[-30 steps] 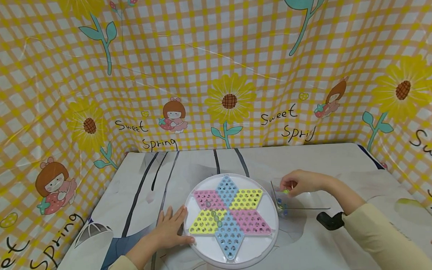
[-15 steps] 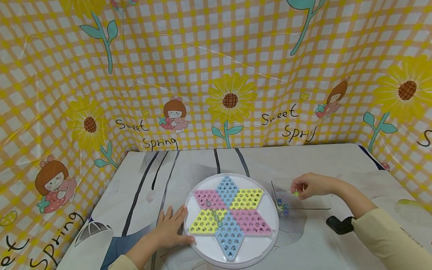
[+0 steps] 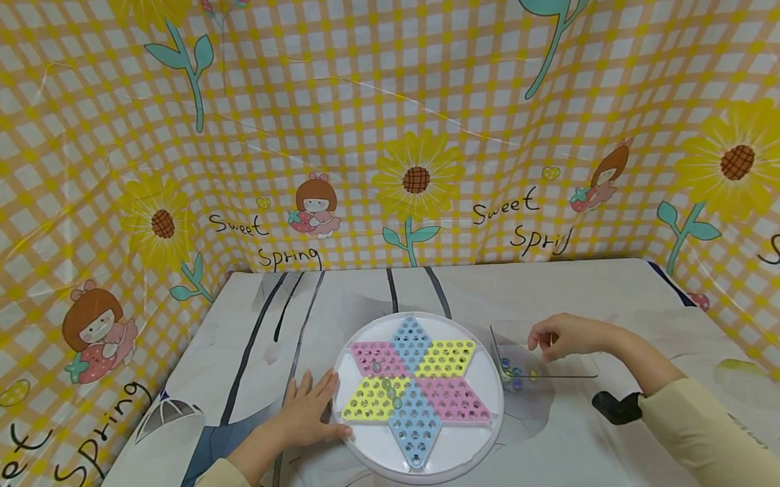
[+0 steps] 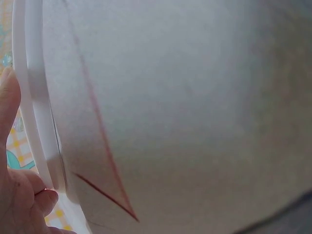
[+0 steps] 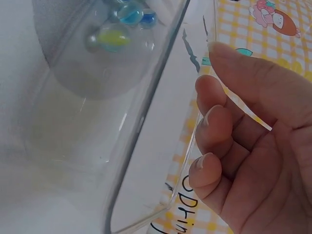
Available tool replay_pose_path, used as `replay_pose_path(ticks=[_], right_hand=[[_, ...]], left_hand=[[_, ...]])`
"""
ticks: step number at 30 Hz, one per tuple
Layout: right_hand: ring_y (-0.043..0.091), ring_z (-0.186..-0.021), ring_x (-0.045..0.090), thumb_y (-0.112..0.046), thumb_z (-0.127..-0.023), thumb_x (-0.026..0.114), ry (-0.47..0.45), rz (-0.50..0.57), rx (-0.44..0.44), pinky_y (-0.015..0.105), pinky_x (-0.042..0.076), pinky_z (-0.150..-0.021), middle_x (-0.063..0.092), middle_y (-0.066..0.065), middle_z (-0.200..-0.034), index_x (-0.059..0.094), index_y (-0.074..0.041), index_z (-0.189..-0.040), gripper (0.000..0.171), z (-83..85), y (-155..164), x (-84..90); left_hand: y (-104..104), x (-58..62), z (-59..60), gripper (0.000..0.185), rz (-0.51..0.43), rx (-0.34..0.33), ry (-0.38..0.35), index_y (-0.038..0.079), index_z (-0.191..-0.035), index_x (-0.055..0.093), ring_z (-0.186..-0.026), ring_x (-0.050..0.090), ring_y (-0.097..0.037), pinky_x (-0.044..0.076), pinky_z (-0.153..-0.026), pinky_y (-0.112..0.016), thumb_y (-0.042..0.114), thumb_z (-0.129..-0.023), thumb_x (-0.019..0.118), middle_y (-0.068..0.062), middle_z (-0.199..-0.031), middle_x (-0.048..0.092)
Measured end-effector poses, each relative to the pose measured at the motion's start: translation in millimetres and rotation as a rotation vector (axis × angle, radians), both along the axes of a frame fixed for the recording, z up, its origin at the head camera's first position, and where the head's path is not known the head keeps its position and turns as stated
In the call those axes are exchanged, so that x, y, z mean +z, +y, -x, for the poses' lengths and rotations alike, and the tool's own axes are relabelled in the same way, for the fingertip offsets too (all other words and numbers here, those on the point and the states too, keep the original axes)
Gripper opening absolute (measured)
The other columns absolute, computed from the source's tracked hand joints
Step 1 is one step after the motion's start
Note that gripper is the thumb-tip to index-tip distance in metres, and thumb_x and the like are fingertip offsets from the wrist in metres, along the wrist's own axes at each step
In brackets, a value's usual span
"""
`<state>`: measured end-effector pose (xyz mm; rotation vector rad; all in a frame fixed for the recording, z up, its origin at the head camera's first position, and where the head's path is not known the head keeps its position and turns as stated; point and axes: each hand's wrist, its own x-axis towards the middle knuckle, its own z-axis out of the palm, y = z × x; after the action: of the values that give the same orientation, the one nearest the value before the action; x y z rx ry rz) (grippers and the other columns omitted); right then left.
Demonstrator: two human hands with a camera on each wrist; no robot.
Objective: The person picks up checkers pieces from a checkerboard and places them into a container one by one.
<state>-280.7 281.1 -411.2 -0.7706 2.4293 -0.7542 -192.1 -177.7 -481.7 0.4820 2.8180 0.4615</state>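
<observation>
- The right hand (image 3: 564, 335) hovers over the clear tray (image 3: 562, 372), fingers loosely curled; the right wrist view shows the grip holding nothing, fingertips (image 5: 210, 117) apart from the tray wall (image 5: 146, 112).
- The left hand (image 3: 308, 415) lies flat with straight fingers against the near-left rim of the round white board (image 3: 430, 466); the left wrist view shows a fingertip (image 4: 9, 100) touching that white rim (image 4: 36, 97), a contact the head view only hints at.
- Marbles (image 3: 516, 374) sit in the left end of the tray, just right of the board; the right wrist view alone shows them clearly as blue and yellow-green glass (image 5: 117, 35).
- Only the head view shows the board's star (image 3: 413, 379) of pink, yellow and blue perforated diamonds, with a few marbles (image 3: 389, 390) near its centre.
- The board and tray rest on a white surface (image 3: 559, 288) with dark streaks; a black object (image 3: 618, 407) lies near the right forearm.
- The yellow checked backdrop (image 3: 385, 93) reads "Sweet Spring" several times, beside sunflowers and cartoon girls.
</observation>
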Motion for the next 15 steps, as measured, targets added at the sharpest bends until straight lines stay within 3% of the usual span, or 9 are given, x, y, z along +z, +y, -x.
replay_pose_path(ticks=[7, 15], right_hand=[[0.009, -0.067, 0.044, -0.007, -0.082, 0.063, 0.038, 0.010, 0.020, 0.021, 0.039, -0.057, 0.047, -0.002, -0.073, 0.060, -0.001, -0.096, 0.016, 0.3, -5, 6.4], [0.008, -0.068, 0.045, -0.011, -0.083, 0.063, 0.090, 0.013, 0.083, 0.021, 0.040, -0.057, 0.049, -0.004, -0.074, 0.061, -0.008, -0.096, 0.014, 0.0, -36, 14.5]], left_hand=[[0, 1.1, -0.4, 0.101, 0.003, -0.001, -0.002, 0.004, -0.145, 0.023, -0.134, 0.006, -0.050, 0.000, -0.106, -0.062, 0.064, -0.072, 0.060, -0.013, -0.152, 0.018], [-1, -1.9, 2.3, 0.102, 0.017, -0.008, 0.004, 0.004, -0.145, 0.022, -0.134, 0.006, -0.050, 0.001, -0.106, -0.062, 0.066, -0.073, 0.058, -0.012, -0.152, 0.018]])
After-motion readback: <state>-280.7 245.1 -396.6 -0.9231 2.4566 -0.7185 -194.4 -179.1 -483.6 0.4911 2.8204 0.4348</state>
